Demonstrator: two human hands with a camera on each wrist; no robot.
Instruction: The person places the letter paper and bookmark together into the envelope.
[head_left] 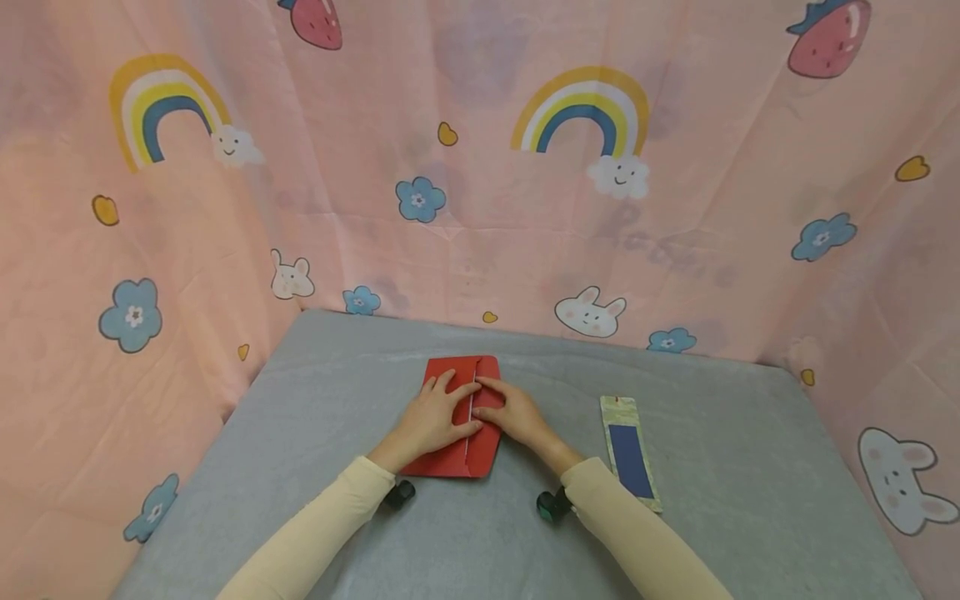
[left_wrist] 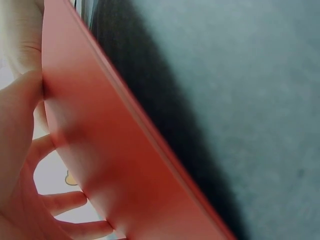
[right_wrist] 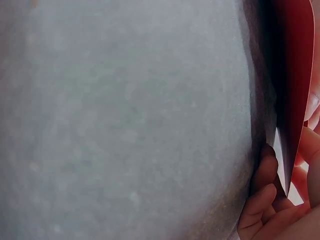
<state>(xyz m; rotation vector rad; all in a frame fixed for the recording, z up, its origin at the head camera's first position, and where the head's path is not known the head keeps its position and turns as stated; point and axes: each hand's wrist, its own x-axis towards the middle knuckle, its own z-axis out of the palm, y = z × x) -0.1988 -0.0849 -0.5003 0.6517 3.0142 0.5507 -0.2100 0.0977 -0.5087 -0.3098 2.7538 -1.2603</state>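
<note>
A red paper envelope (head_left: 438,461) lies on the table with a folded flap along its right side and a thin white line at the flap's edge. My left hand (head_left: 431,418) rests on its face with fingers spread, thumb and fingertips touching the paper. In the left wrist view its fingertips (left_wrist: 67,201) meet the red surface, whose near edge casts a dark shadow on the table. My right hand (head_left: 521,414) holds the envelope's right side, thumb and forefinger on the flap. The right wrist view shows its other fingers (right_wrist: 265,167) curled at the underside of the red paper's edge.
A slim green-patterned strip with a dark blue panel (head_left: 632,462) lies on the table to the right, near the right sleeve (head_left: 637,525). Grey cloth covers the table (head_left: 750,475). A pink printed curtain (head_left: 480,258) encloses the back and sides.
</note>
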